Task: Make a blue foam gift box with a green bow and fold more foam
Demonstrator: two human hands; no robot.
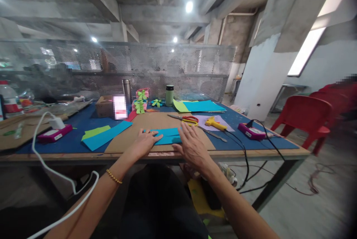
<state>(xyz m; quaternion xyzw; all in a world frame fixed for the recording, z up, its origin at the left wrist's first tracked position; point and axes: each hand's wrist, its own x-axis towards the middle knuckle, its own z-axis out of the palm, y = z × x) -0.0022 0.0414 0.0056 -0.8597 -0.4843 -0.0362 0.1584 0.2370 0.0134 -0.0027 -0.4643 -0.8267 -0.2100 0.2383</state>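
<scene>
blue paper (167, 136): lies flat on the cardboard (119, 143), lower middle of the frame, near the front edge of the desk (237, 143). a dark line runs across it; crease, slit or overlap, cannot tell.

left hand (145, 143): fingers somewhat spread and bent, fingertips down on the left end of the paper. right hand (192, 146): wide, palm down, fingers spread over the right end, thumb apart. neither is closed around a tool.

progress, judged from how things lie: the blue piece is at the handling stage, flat, with no raised or looped form yet. cut strips seem ready at left of the frame: a blue strip (108, 136) partly over a green strip (96, 131). in the centre, farther back, green bows (140, 107) look already shaped, set by pink pieces; a small blue-green bow (157, 103) sits just beside. larger sheets (205, 105), blue and green, lie right of centre at the back, apparently still to be used. how many pieces remain cannot be told.

tools, right of centre: scissors (193, 117) with red and yellow handles (one pair or two, unclear), and a yellow glue gun (214, 123) on a lilac sheet (228, 121). both untouched. no glue visible on the blue paper.
</scene>
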